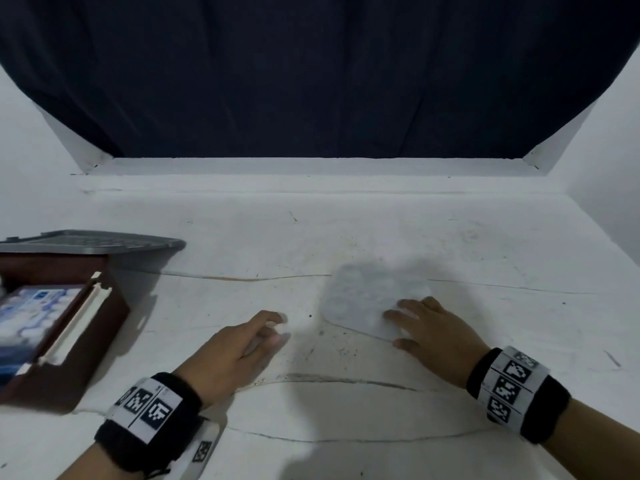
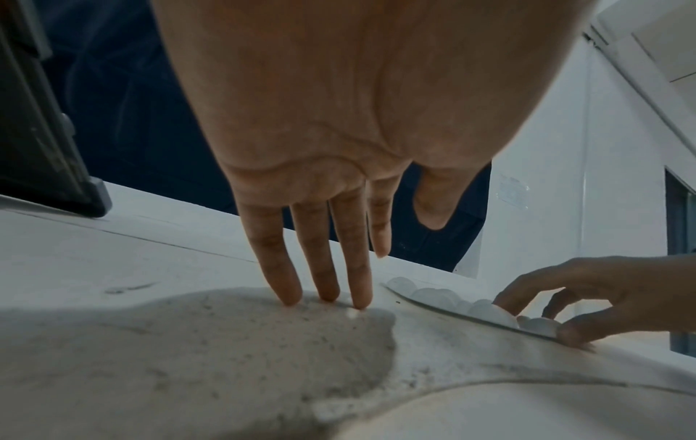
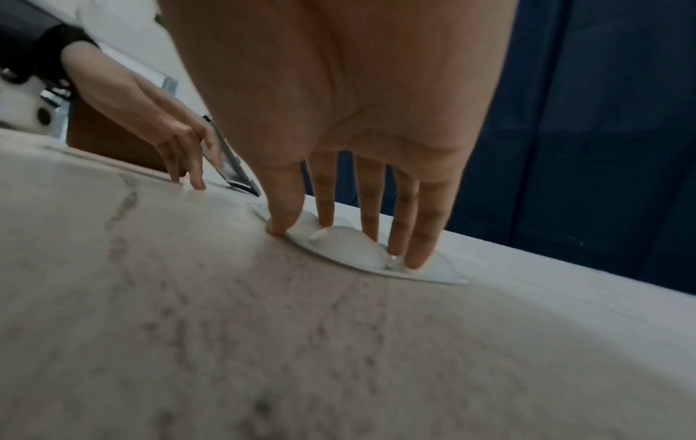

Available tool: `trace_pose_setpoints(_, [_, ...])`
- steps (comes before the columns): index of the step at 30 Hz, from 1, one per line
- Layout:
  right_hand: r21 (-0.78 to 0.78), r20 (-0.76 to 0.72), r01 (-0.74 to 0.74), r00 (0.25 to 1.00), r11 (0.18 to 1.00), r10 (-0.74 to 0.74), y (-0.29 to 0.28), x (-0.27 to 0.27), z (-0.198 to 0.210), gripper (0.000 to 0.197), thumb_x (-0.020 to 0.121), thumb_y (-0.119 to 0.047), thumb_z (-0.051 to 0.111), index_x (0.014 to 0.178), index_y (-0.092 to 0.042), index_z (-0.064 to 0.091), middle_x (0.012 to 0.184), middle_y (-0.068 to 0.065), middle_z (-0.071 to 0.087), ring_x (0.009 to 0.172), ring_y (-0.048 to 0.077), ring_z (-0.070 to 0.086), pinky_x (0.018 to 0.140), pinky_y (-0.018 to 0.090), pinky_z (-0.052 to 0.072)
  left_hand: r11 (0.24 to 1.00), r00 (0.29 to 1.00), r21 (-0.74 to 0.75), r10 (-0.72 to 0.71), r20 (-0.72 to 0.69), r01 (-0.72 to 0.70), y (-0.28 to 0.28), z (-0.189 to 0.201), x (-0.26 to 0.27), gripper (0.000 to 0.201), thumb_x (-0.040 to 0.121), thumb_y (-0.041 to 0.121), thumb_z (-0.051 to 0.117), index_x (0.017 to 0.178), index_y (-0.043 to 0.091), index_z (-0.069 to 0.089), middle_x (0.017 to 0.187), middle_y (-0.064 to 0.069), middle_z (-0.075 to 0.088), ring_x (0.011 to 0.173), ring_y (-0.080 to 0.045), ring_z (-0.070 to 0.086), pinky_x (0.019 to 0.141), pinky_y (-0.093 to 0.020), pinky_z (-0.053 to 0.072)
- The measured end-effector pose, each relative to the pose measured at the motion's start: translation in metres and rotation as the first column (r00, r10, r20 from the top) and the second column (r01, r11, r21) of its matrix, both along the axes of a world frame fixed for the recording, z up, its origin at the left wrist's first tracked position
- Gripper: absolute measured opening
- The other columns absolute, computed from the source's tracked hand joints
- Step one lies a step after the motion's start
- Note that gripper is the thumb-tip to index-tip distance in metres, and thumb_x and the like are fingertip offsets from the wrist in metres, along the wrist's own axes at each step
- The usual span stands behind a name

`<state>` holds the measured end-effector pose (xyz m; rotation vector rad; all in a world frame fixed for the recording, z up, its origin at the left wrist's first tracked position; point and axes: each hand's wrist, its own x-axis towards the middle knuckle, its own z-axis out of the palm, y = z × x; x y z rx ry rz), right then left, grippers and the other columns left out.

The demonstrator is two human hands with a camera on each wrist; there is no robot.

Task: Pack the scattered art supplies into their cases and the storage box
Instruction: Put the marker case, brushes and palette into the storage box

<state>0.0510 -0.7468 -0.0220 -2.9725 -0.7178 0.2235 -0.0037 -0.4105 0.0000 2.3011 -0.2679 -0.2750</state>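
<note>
White paint palette [image 1: 367, 299], one, under the right hand's [image 1: 433, 336] straight fingers [image 3: 418, 253]; left hand [image 1: 232, 355] flat.

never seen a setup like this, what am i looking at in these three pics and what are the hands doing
There is no machine here: a person wears one camera on the head and one on each wrist, on black bands with printed markers. The head picture looks down at a white table. The wrist pictures look along each palm to the fingers. The right hand rests its straight fingers on a white plastic paint palette lying flat with its well bumps up. The left hand touches the bare table with its fingertips and holds nothing. At the left stands a brown storage box with supplies inside, and a grey lid behind it.
</note>
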Motion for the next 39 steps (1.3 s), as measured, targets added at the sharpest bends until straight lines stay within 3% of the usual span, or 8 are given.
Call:
trace_pose_setpoints(5, [0.226,0.284,-0.088,0.959,0.97,0.02,0.034,-0.01,0.018,0.033,0.1,-0.035,0.031,0.12,-0.025,0.055,0.104,-0.004,0.062,0.091,0.016,0.053,0.072,0.027,0.049,0.98,0.987,-0.144,0.145,0.066,-0.135,0.009,0.007,-0.014,0.022,0.097,0.045,0.047,0.118,0.044,0.054,0.111,0.018,0.066,0.108,-0.001,0.062,0.092,-0.021,0.049])
trace_pose_setpoints(9, [0.608,0.311,-0.099,0.943,0.787,-0.121,0.069,-0.013,0.035,0.032,0.103,-0.033,0.035,0.112,-0.016,0.062,0.09,-0.006,0.062,0.078,0.007,0.055,0.07,0.016,0.045,0.919,0.938,-0.299,0.311,0.152,-0.257,0.023,0.021,-0.032,0.027,0.098,0.046,0.05,0.121,0.033,0.056,0.111,0.012,0.066,0.109,-0.01,0.063,0.089,-0.027,0.051])
trace_pose_setpoints(11, [0.748,0.222,-0.041,0.956,0.662,-0.191,0.09,-0.014,0.045,0.024,0.102,-0.03,0.046,0.108,-0.017,0.066,0.089,-0.009,0.067,0.08,0.004,0.059,0.07,0.007,0.044,0.896,0.92,-0.355,0.347,0.181,-0.267,0.035,0.031,-0.041,0.038,0.092,0.054,0.05,0.123,0.033,0.056,0.113,0.006,0.065,0.109,-0.016,0.064,0.089,-0.036,0.05])
trace_pose_setpoints(15, [0.832,0.014,0.083,0.985,0.549,-0.171,0.138,-0.026,0.061,0.014,0.098,-0.032,0.05,0.104,-0.036,0.063,0.093,-0.018,0.07,0.086,-0.001,0.064,0.074,0.018,0.05,0.882,0.901,-0.391,0.37,0.227,-0.264,0.068,0.053,-0.051,0.042,0.088,0.057,0.049,0.122,0.034,0.057,0.113,0.005,0.066,0.107,-0.016,0.064,0.088,-0.036,0.05])
trace_pose_setpoints(18, [0.857,0.016,0.061,0.989,0.511,-0.146,0.179,-0.038,0.074,0.02,0.102,-0.031,0.043,0.105,-0.034,0.062,0.095,-0.017,0.069,0.091,0.003,0.064,0.077,0.021,0.049,0.872,0.886,-0.415,0.386,0.258,-0.259,0.1,0.067,-0.058,0.041,0.086,0.059,0.049,0.118,0.036,0.059,0.111,0.006,0.068,0.106,-0.013,0.065,0.089,-0.034,0.05])
trace_pose_setpoints(23, [0.896,0.15,-0.035,0.962,0.443,-0.227,0.26,-0.06,0.102,0.022,0.102,-0.038,0.038,0.11,-0.037,0.058,0.101,-0.022,0.063,0.099,-0.001,0.059,0.077,0.004,0.038,0.867,0.871,-0.445,0.383,0.307,-0.224,0.168,0.089,-0.072,0.037,0.09,0.055,0.05,0.119,0.034,0.061,0.112,0.003,0.069,0.106,-0.015,0.065,0.09,-0.027,0.05])
trace_pose_setpoints(33, [0.724,0.497,-0.36,0.863,0.589,-0.083,0.421,-0.089,0.151,0.028,0.103,-0.024,0.037,0.123,-0.021,0.056,0.1,-0.008,0.055,0.091,0.006,0.055,0.073,0.011,0.041,0.881,0.827,-0.437,0.377,0.416,-0.182,0.345,0.119,-0.087,0.039,0.088,0.053,0.048,0.114,0.029,0.064,0.106,0.001,0.07,0.097,-0.017,0.067,0.076,-0.023,0.051])
trace_pose_setpoints(39, [0.334,0.571,-0.502,0.781,0.797,0.253,0.489,-0.087,0.165,0.029,0.096,-0.018,0.046,0.123,-0.03,0.05,0.099,-0.001,0.052,0.084,0.015,0.05,0.063,0.033,0.046,0.93,0.797,-0.284,0.352,0.492,-0.235,0.444,0.141,-0.068,0.034,0.092,0.052,0.044,0.114,0.032,0.06,0.109,0.004,0.068,0.102,-0.013,0.064,0.081,-0.032,0.05])
